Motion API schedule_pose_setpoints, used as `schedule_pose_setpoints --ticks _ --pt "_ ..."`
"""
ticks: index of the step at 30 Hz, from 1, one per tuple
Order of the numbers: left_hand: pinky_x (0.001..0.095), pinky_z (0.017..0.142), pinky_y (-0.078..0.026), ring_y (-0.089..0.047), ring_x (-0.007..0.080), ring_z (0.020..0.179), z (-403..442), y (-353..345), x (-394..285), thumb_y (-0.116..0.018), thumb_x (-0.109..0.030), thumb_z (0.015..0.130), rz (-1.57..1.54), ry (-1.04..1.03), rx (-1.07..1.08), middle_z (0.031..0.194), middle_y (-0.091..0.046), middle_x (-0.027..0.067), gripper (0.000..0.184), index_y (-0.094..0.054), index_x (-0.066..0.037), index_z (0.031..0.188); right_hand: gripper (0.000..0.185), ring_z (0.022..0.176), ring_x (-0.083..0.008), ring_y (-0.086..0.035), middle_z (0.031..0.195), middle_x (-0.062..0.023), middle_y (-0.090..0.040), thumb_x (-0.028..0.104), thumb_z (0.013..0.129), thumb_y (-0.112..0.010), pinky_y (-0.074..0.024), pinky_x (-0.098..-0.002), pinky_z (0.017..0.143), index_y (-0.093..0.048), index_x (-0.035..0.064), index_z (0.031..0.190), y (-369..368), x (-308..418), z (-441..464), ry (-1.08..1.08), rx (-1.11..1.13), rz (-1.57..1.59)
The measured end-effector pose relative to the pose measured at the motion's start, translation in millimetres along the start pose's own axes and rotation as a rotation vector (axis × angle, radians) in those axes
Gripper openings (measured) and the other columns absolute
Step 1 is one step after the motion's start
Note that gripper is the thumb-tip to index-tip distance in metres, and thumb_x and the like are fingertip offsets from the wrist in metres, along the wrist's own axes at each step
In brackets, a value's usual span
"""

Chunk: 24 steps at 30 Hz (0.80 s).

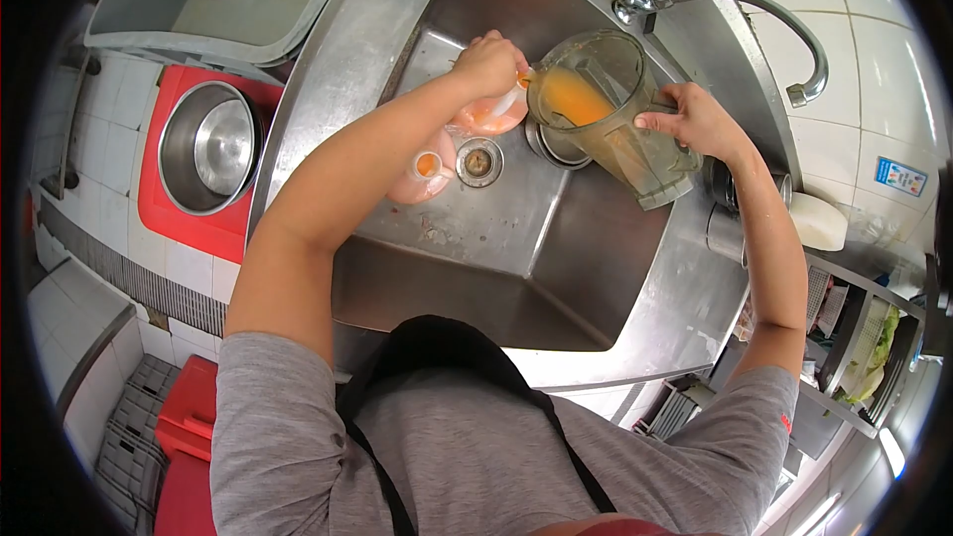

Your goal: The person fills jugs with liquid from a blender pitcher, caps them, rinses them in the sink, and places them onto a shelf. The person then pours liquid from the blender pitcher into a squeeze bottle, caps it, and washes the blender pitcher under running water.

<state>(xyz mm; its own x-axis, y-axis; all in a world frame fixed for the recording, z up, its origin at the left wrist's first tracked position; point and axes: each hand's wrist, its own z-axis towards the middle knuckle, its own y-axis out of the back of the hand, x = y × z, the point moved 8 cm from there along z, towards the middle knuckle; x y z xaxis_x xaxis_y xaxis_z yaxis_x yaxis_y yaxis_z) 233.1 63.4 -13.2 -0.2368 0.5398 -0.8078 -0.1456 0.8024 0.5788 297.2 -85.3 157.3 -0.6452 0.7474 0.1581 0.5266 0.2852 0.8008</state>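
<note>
My right hand [693, 123] is wrapped round the handle of a clear blender jar [635, 154]. The jar is tipped to the left, with orange liquid [574, 97] lying toward its mouth. Its rim is at the neck of a plastic jug [491, 117] standing in the sink. My left hand [490, 64] closes around the top of that jug; its fingers are partly hidden. A second plastic jug [425, 179], uncapped and with orange liquid at its mouth, stands nearer to me beside the drain [478, 161].
Both jugs are in a steel sink [596, 288]. A metal container [558, 146] is partly hidden under the blender jar. A curved faucet [814, 50] rises at the right. To the left, a steel pot [210, 147] rests on a red surface [159, 189], near a grey tub [288, 0].
</note>
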Motion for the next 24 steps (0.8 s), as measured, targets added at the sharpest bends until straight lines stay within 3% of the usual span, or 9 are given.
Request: schedule_pose_setpoints --ticks 24 --pt "0.0317 0.089 -0.038 -0.048 0.0286 0.101 -0.7 -1.4 -0.7 -0.05 0.003 0.067 0.002 0.027 0.014 0.104 -0.051 0.0148 0.032 -0.067 -0.014 0.089 0.044 0.058 -0.016 -0.053 0.06 -0.01 -0.055 0.035 0.067 -0.07 -0.0415 -0.0303 0.055 -0.06 -0.0054 0.081 0.7 5.6 -1.5 -0.024 0.027 0.023"
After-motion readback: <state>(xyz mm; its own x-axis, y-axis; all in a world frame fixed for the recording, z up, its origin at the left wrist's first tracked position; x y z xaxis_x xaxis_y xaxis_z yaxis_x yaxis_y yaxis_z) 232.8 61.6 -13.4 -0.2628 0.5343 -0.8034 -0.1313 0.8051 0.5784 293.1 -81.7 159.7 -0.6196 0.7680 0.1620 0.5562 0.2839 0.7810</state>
